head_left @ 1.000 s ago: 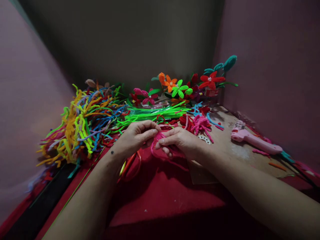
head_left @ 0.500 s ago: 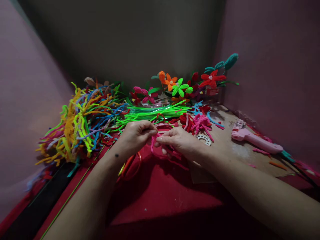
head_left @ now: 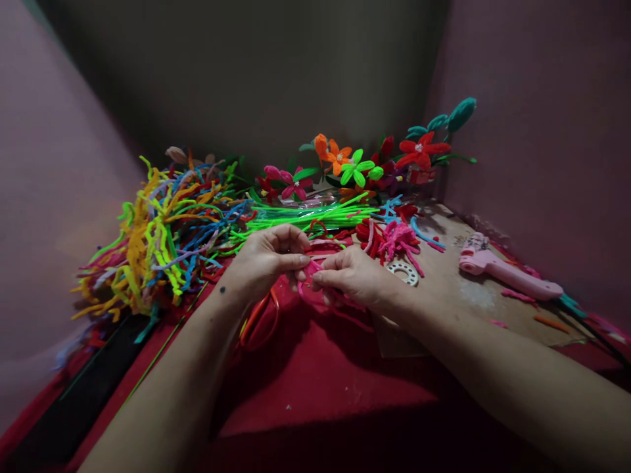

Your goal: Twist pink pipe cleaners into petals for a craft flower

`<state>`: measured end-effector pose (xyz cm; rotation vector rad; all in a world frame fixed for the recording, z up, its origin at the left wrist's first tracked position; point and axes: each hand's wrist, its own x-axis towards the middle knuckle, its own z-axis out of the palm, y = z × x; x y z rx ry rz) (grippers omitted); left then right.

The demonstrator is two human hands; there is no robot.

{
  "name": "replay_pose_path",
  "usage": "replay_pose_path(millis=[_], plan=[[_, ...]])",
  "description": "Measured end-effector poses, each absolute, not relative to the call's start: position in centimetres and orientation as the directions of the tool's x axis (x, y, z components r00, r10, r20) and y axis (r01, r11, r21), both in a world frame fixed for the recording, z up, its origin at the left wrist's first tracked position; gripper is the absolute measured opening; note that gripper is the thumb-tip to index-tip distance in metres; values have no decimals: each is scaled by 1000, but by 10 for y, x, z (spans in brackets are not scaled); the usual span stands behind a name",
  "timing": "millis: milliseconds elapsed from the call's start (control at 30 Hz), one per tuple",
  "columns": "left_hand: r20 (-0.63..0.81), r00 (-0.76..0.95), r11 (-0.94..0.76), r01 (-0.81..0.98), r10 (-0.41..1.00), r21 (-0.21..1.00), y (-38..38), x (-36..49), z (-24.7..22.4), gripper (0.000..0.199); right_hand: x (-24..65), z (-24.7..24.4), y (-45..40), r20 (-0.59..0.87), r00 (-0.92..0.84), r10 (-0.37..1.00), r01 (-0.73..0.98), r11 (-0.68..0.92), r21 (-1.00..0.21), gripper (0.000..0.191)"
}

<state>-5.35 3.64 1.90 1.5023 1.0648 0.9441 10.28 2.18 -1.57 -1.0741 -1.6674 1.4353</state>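
Observation:
Both hands meet over the front of the red-covered table. A bright pink pipe cleaner (head_left: 312, 268), bent into loops, is between them. My left hand (head_left: 269, 257) is closed, pinching it between thumb and fingers from the left. From the right, my right hand (head_left: 349, 274) pinches it too, thumb and forefinger together. Part of the pink piece hangs below the fingers, and its exact shape is partly hidden by them. Under my left wrist lie scissors with orange-red handles (head_left: 259, 320), partly covered by the forearm.
A heap of mixed pipe cleaners (head_left: 158, 236) stands at left. Bright green pipe cleaners (head_left: 315, 217) lie behind the hands, with pipe-cleaner flowers (head_left: 355, 169) farther back. At right, a pink glue gun (head_left: 513, 272) and a white ring with holes (head_left: 402, 273) rest on cardboard (head_left: 446, 302).
My left hand has turned slightly, its fingers lifting a little and the thumb now along the pink pipe cleaner. The right hand stays nearly in place. The view has shifted slightly.

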Motion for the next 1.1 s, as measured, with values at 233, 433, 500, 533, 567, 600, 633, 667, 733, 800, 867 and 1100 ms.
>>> replay_pose_path(millis=[233, 433, 500, 533, 567, 600, 633, 667, 733, 800, 867, 1100], plan=[[4, 397, -84, 185, 918, 979, 44, -65, 18, 21, 105, -16, 23, -31, -452, 891, -26, -48, -998, 15], [-58, 452, 43, 44, 890, 998, 46, -71, 14, 15, 110, -21, 26, 12, -636, 771, -243, -186, -952, 16], [-56, 439, 47, 32, 897, 998, 44, -69, 14, 13, 110, -21, 26, 11, -644, 765, -246, -193, -950, 16], [-62, 428, 50, 40, 901, 998, 44, -68, 14, 12, 110, -20, 26, 5, -639, 770, -235, -189, -954, 16], [-71, 414, 54, 53, 908, 997, 43, -66, 15, 11, 110, -20, 26, -8, -629, 777, -217, -185, -959, 17], [-81, 395, 59, 67, 915, 996, 43, -65, 15, 12, 110, -19, 25, -20, -620, 784, -199, -182, -963, 17], [-87, 375, 62, 79, 923, 995, 42, -64, 15, 13, 110, -19, 25, -28, -613, 790, -187, -179, -966, 17], [-87, 355, 59, 90, 931, 994, 42, -63, 15, 14, 110, -18, 25, -29, -606, 795, -177, -171, -969, 17], [-70, 321, 38, 107, 945, 994, 42, -61, 15, 15, 109, -18, 24, -20, -588, 809, -160, -140, -977, 17], [-59, 311, 26, 109, 949, 994, 42, -60, 14, 15, 108, -17, 23, -10, -551, 835, -147, -108, -983, 18], [-65, 331, 34, 99, 941, 995, 42, -60, 13, 15, 106, -16, 22, -15, -500, 866, -128, -91, -988, 19], [-74, 314, 26, 156, 946, 987, 42, -64, 15, 15, 105, -19, 26, 5, -513, 858, -286, -165, -944, 23]])
